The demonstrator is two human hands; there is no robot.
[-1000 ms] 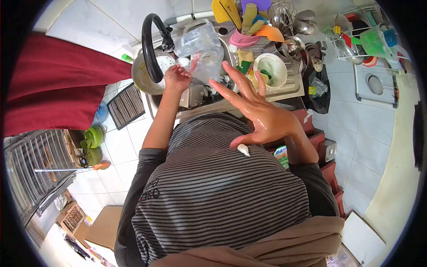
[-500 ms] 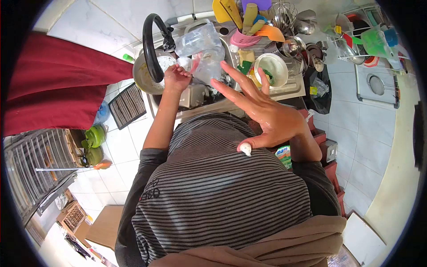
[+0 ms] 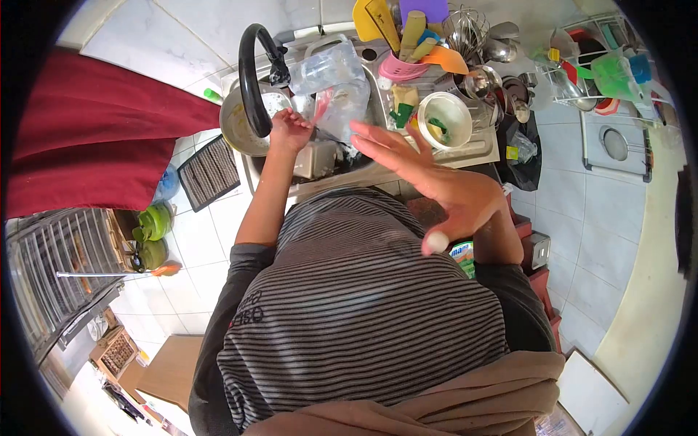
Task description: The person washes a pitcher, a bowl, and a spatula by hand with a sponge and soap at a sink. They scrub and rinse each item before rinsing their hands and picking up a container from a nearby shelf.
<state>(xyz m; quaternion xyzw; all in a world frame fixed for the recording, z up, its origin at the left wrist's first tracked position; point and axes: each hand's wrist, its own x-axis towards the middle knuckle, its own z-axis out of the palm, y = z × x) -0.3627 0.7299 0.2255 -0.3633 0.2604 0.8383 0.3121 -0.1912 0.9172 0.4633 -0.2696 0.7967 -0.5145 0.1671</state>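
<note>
My left hand [image 3: 291, 131] is over the left part of the sink [image 3: 372, 168], its fingers loosely curled and nothing visible in them. It is nearest to the black faucet [image 3: 249, 80] and a round pan [image 3: 235, 131] with suds. Beside it in the basin lie a clear plastic jug [image 3: 327, 69], another clear plastic container [image 3: 347, 109] and a metal tin [image 3: 313, 160]. To the right, my wet right hand [image 3: 432, 178] hovers in front of my striped shirt, open, fingers stretched out and slightly blurred. A whitish spot, seemingly foam [image 3: 436, 242], sits on its thumb tip.
Right of the basin stand a white bowl [image 3: 454, 107] with a sponge inside and a yellow-green sponge [image 3: 403, 105]. Behind are a pink utensil holder [image 3: 400, 69], a whisk [image 3: 465, 29] and metal ladles. A wire rack [image 3: 582, 94] hangs at right, a red curtain [image 3: 102, 138] at left.
My right hand has drawn back toward my body and its thumb has shifted right. The white blob on the thumb looks smaller. My left hand has barely moved.
</note>
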